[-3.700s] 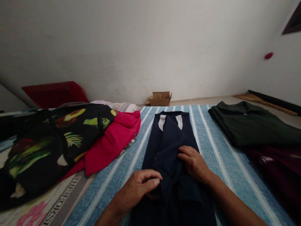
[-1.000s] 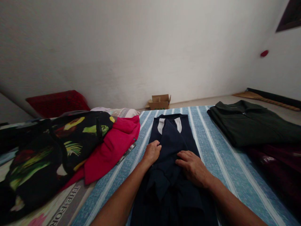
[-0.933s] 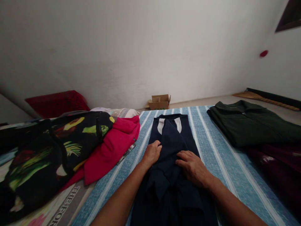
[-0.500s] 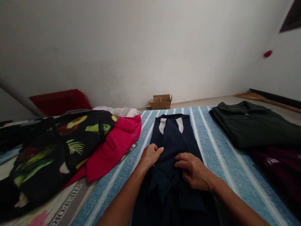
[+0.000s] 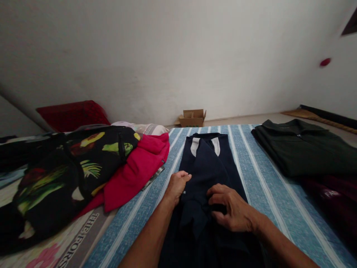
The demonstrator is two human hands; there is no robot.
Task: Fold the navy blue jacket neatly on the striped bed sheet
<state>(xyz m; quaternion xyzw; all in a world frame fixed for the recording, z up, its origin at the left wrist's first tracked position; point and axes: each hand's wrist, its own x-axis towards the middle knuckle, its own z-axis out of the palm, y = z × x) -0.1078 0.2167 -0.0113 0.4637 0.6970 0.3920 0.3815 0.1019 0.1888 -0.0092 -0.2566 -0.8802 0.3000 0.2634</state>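
A navy long-sleeved top (image 5: pixel 203 160) with white patches near its collar lies lengthwise on the blue striped bedsheet, its sides folded inward into a narrow strip. At its left edge my left hand (image 5: pixel 178 186) is closed on the cloth, thumb pointing right, next to some small white lettering. My right hand (image 5: pixel 230 206) rests on the right half of the top with fingers curled around dark fabric. Between and below the hands, the sleeve cloth lies bunched. The near end of the top fades into shadow at the bottom of the view.
Left of the top lie a pink garment (image 5: pixel 136 169) and a black fruit-print garment (image 5: pixel 92 163). On the right, a folded dark green shirt (image 5: pixel 301 152) overlaps a maroon garment (image 5: pixel 331 212). Beyond the striped bedsheet (image 5: pixel 256 163) stand a cardboard box (image 5: pixel 192 119) and a wall.
My right hand has shifted slightly downward, its fingers more curled on the cloth. My left hand stays at the left edge, and the view has moved a little.
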